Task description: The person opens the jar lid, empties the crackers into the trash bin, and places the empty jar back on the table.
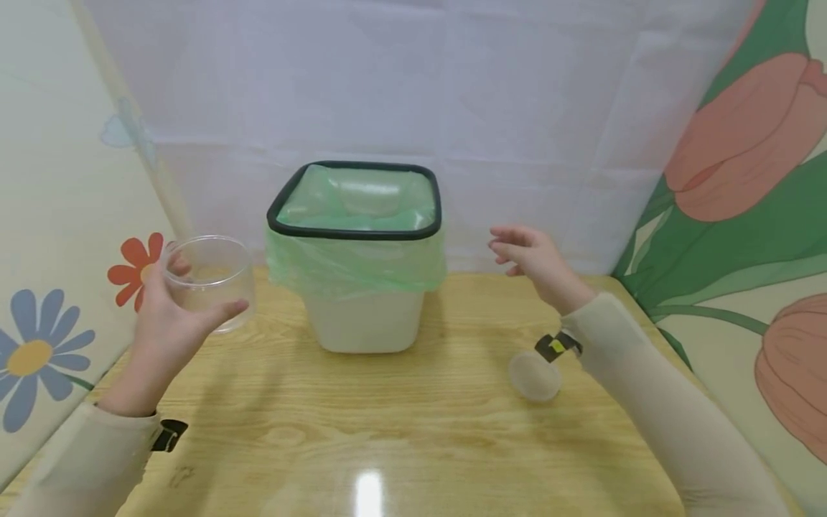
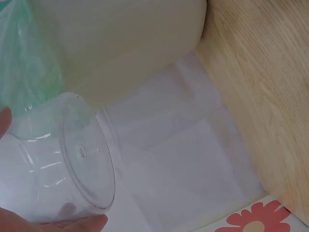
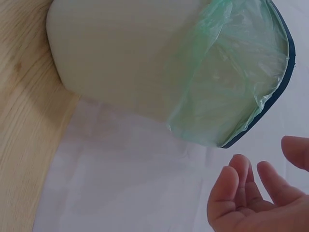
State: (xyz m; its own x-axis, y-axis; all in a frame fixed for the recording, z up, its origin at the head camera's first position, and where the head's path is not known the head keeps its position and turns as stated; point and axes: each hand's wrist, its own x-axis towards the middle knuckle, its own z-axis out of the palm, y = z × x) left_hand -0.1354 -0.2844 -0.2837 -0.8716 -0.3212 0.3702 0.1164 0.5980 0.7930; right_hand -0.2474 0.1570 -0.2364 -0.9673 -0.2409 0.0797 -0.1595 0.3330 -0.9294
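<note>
My left hand [image 1: 171, 309] grips a clear round plastic container [image 1: 216, 291], thumb on the near side and fingers around the far side. The left wrist view shows the container [image 2: 63, 159] tipped on its side in that picture, its round base facing the camera. To the right of the bin, my right hand [image 1: 530, 262] is raised with fingers loosely bent and nothing between them. In the right wrist view the right hand [image 3: 256, 203] is just beyond the bin's rim, apart from it. Below the right forearm lies a round translucent lid-like disc [image 1: 535, 375] on the table.
A white bin [image 1: 368, 323] stands at the table's back, lined with a green plastic bag [image 1: 355, 262] under a black rim [image 1: 355, 234]. The wooden table [image 1: 362, 424] meets a white cloth [image 1: 388, 79] behind, with flower-patterned panels [image 1: 743, 237] at both sides.
</note>
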